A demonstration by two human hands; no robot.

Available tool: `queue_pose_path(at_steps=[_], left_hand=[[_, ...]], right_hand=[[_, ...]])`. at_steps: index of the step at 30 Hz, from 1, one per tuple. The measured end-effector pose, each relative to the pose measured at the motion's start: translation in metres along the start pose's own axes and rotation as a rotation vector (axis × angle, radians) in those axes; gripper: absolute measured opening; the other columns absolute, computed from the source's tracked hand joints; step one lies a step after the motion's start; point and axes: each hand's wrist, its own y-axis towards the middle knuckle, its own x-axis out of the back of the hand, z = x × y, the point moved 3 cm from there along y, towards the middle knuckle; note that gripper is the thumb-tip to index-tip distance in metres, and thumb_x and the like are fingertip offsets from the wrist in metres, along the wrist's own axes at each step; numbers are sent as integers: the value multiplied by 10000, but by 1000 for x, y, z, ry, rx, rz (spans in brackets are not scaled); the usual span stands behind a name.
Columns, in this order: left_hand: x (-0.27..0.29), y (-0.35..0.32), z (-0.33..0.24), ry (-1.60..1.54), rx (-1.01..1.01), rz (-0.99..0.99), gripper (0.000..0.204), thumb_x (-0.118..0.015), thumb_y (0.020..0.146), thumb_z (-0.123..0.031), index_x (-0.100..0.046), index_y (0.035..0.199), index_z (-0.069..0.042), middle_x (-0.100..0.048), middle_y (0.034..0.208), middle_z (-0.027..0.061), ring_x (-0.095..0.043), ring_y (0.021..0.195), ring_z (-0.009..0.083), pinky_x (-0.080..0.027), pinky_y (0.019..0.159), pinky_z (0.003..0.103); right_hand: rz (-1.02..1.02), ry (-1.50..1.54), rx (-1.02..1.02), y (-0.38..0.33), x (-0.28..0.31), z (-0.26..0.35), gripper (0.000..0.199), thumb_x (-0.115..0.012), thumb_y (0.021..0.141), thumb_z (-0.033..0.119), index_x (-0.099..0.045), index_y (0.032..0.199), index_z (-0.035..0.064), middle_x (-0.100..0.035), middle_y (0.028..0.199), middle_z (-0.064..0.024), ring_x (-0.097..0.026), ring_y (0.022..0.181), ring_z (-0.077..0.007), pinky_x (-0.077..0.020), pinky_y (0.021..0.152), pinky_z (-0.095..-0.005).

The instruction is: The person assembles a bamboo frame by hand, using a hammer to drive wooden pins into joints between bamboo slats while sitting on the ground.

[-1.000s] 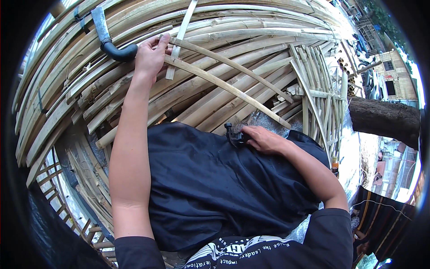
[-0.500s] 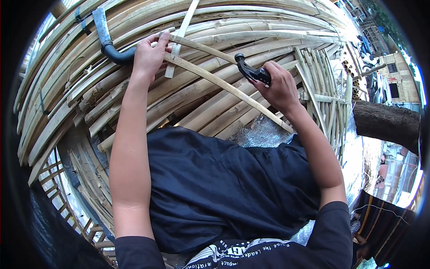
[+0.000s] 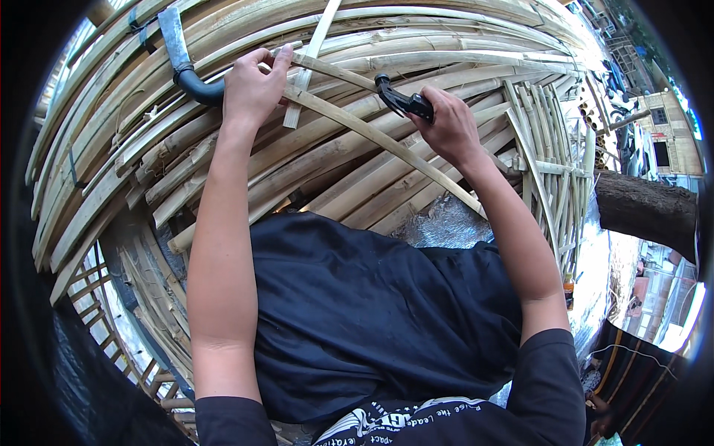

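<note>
My left hand (image 3: 255, 85) pinches the end of a thin bamboo strip (image 3: 335, 72) between thumb and fingers; whether a nail is also there is too small to tell. A second bamboo strip (image 3: 379, 140) slants from beside this hand down to the right, toward my lap. Crossing near the fingers is a pale upright slat (image 3: 317, 44). In my right hand (image 3: 450, 123) is a black claw hammer (image 3: 401, 101), its head raised over the upper strip to the right of my left hand. Left of my left wrist lies a blade with a curved black handle (image 3: 199, 88).
Long split bamboo pieces (image 3: 357, 149) are piled across the area before me. At the right stands a bamboo slat frame (image 3: 550, 149), with a thick dark log (image 3: 647, 207) beyond it. Dark cloth (image 3: 372, 312) covers my lap, and silvery sheeting (image 3: 450, 223) shows beside it.
My right hand has carried the hammer a little to the left and up, nearer my left hand. My left hand keeps its pinch on the strip, and the view has shifted slightly.
</note>
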Motion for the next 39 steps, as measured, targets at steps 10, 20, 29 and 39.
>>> queue_pose_path(at_steps=[10,20,29,39], left_hand=[[-9,0,4,-134,40,61,485,-630,937,-501,-673,882,-21,-694,776,48,-638,670,94,-544,519,272],[-8,3,9,-34,-16,12,479,-639,929,-486,-717,823,-25,-712,729,30,-617,638,85,-505,573,268],[-9,2,12,-53,-77,-32,490,-632,924,-497,-740,840,-25,-723,719,42,-623,623,103,-504,608,283],[-13,5,13,-76,-10,7,468,-634,930,-475,-727,869,-20,-722,762,40,-635,654,90,-550,525,277]], right_hand=[[-94,63,63,1,9,12,276,-747,836,224,-606,896,-5,-585,802,-146,-600,730,-329,-460,658,-424],[-208,406,42,13,14,89,262,-721,870,156,-612,1054,5,-659,820,-142,-645,723,-268,-503,673,-355],[-149,398,-186,15,-22,106,215,-613,966,147,-491,1058,-5,-605,718,-225,-600,638,-429,-446,570,-448],[-245,398,-223,11,-19,111,222,-590,979,179,-496,1056,-7,-629,752,-250,-620,728,-465,-453,623,-488]])
